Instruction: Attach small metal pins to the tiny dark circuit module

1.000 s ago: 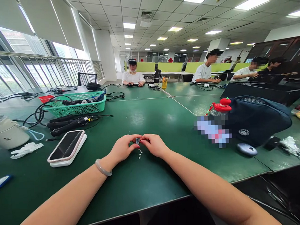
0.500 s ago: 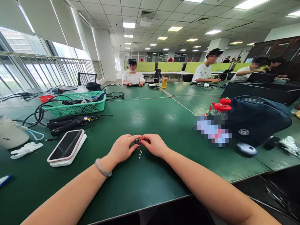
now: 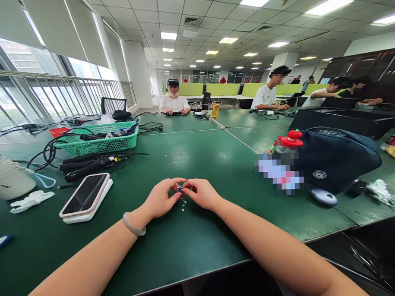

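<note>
My left hand (image 3: 160,196) and my right hand (image 3: 201,192) meet over the green table (image 3: 194,238), fingertips pinched together on a tiny dark part (image 3: 179,189) held between them. Just below the fingers, a couple of small clear pieces (image 3: 183,204) lie on the table. A pale bangle (image 3: 133,225) circles my left wrist. What the part is cannot be made out.
A phone on a white pad (image 3: 85,197) lies left, past it black cables (image 3: 88,164), a green basket (image 3: 100,139) and a white pot (image 3: 9,179). Right: a red-capped bottle (image 3: 284,160), dark bag (image 3: 334,158), mouse (image 3: 324,197). People sit at the far side.
My hands stay pinched on the small part with only slight finger shifts. The view has tipped slightly.
</note>
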`<state>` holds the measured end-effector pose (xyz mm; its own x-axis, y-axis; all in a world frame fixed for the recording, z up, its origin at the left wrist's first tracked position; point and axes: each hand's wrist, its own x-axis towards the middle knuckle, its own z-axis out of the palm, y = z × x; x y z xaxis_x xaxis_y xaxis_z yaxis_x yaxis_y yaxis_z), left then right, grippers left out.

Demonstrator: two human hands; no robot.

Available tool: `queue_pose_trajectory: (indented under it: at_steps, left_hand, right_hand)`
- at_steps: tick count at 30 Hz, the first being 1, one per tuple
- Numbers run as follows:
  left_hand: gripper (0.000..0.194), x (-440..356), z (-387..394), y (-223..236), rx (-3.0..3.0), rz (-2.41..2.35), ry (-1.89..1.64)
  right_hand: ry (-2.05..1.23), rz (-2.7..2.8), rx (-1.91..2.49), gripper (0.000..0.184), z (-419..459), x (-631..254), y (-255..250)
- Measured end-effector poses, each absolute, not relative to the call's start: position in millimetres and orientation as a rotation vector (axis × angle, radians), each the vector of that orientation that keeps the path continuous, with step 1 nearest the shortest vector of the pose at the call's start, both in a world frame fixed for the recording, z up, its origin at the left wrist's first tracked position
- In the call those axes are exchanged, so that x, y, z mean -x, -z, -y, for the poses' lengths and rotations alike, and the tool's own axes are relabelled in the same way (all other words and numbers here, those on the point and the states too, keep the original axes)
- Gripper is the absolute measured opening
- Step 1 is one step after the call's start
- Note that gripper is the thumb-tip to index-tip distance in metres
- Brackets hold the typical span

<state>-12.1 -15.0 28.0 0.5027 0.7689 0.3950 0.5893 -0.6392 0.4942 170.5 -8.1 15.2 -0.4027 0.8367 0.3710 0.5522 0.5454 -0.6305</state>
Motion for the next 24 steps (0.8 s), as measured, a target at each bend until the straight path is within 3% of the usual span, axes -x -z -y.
queue_pose_trajectory:
  at_steps: [24]
  left_hand:
    - [0.039,12.7,14.5,-26.4,-2.456,-1.136,-0.840]
  right_hand:
    - [-0.586,2.127,1.099,0.012,8.2,-171.9,-15.5]
